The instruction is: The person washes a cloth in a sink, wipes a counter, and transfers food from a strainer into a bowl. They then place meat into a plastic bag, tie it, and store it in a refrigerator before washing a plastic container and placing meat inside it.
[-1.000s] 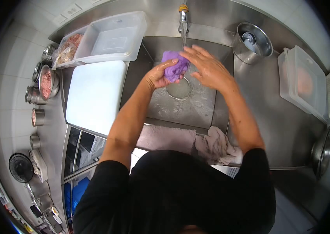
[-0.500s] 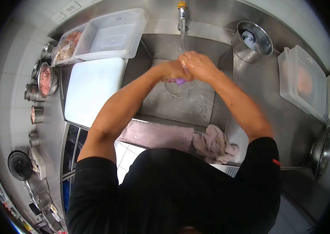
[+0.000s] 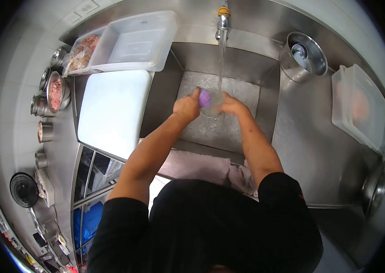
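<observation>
My left hand [image 3: 187, 108] is over the sink, closed on a small purple thing [image 3: 205, 97] with a soft, rounded outline; its kind I cannot tell. Beside it, a pale, see-through blur [image 3: 214, 101] fills the gap between my hands. My right hand [image 3: 232, 105] is at the right edge of that blur, its fingers smeared by motion. Water pours from the tap [image 3: 222, 27] in a stream down between both hands. Beneath them lies the wet floor of the metal sink [image 3: 242, 129], where part of a round drain ring shows.
Left of the sink are a white cutting board [image 3: 112, 109], a clear plastic tub [image 3: 137, 41] and a bowl of minced meat [image 3: 56, 94]. To the right stand a steel pot [image 3: 295, 68] and stacked plastic containers [image 3: 358, 107]. A cloth [image 3: 194, 164] covers the front edge.
My hands were together under the stream; now they are apart and lower, nearer to me. The purple thing shows more fully in my left hand. The whole view has shifted slightly.
</observation>
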The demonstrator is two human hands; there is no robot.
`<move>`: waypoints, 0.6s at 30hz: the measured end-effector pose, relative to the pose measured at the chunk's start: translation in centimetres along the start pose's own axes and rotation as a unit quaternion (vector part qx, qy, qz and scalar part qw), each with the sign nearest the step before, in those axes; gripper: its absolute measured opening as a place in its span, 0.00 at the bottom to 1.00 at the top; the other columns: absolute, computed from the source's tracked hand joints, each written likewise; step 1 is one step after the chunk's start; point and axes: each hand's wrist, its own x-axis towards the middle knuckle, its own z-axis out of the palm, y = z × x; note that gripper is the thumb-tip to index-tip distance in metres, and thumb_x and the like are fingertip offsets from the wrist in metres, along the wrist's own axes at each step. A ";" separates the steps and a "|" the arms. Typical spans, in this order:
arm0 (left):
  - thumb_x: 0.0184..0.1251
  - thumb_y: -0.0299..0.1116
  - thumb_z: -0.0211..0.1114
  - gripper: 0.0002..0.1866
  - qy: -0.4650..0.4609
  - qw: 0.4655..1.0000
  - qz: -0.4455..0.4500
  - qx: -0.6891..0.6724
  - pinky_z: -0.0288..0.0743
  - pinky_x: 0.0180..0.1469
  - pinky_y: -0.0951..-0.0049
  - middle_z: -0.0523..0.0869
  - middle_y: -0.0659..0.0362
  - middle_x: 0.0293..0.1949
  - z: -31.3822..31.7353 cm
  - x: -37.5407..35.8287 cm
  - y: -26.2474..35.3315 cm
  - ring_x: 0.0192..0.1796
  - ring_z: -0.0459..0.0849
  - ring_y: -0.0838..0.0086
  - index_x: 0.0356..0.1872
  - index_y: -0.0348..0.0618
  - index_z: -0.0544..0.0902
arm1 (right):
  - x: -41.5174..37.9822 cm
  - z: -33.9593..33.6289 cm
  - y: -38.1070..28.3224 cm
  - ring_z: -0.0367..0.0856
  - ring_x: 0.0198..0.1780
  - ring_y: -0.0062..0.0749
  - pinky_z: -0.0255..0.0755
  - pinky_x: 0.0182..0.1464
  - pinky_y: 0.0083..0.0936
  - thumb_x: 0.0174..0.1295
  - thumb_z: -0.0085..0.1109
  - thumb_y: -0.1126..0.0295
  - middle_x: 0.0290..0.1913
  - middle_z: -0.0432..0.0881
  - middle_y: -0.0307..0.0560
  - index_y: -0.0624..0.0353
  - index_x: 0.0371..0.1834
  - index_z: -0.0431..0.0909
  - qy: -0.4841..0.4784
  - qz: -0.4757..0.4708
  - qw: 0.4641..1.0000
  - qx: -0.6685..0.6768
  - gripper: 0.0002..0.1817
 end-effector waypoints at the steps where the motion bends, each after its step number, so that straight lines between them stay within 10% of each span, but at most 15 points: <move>1: 0.62 0.37 0.59 0.33 -0.010 0.999 -0.029 -0.016 0.79 0.47 0.49 0.86 0.42 0.40 -0.7 -0.7 -0.9 0.46 0.85 0.46 0.68 0.51 0.57 | 0.1 0.4 1.0 0.84 0.44 0.50 0.80 0.41 0.40 0.53 0.70 0.63 0.47 0.80 0.63 0.68 0.59 0.70 -0.041 0.088 0.994 0.046 0.33; 4: 0.58 0.45 0.64 0.37 -0.033 0.990 -0.114 -0.080 0.77 0.50 0.48 0.85 0.39 0.44 -1.7 -2.2 -2.9 0.47 0.84 0.43 0.68 0.53 0.58 | 5.6 5.7 8.9 0.84 0.43 0.51 0.81 0.36 0.42 0.57 0.64 0.67 0.54 0.77 0.63 0.69 0.65 0.66 -0.116 0.254 0.954 0.113 0.33; 11: 0.52 0.46 0.72 0.37 0.029 0.976 -0.126 -0.177 0.82 0.42 0.58 0.86 0.42 0.39 -0.8 -1.4 -3.4 0.37 0.88 0.53 0.61 0.40 0.68 | 8.4 7.0 8.6 0.78 0.58 0.54 0.71 0.61 0.38 0.56 0.55 0.73 0.60 0.76 0.66 0.59 0.74 0.59 0.106 0.030 0.994 0.001 0.38; 14: 0.49 0.36 0.75 0.27 -0.027 0.862 -0.174 -0.475 0.80 0.23 0.69 0.85 0.51 0.31 -1.8 1.9 -1.7 0.22 0.84 0.69 0.50 0.35 0.77 | 4.1 -0.4 1.0 0.75 0.62 0.57 0.68 0.65 0.39 0.57 0.54 0.74 0.61 0.75 0.66 0.51 0.77 0.55 0.096 -0.021 0.991 -0.091 0.40; 18: 0.50 0.31 0.73 0.16 -0.096 0.813 -0.131 -0.559 0.79 0.20 0.67 0.84 0.52 0.28 -2.5 6.6 1.5 0.21 0.84 0.68 0.38 0.36 0.81 | 1.5 -8.1 -2.2 0.76 0.62 0.52 0.69 0.63 0.34 0.61 0.56 0.73 0.62 0.75 0.62 0.48 0.73 0.63 0.137 -0.157 0.956 -0.205 0.34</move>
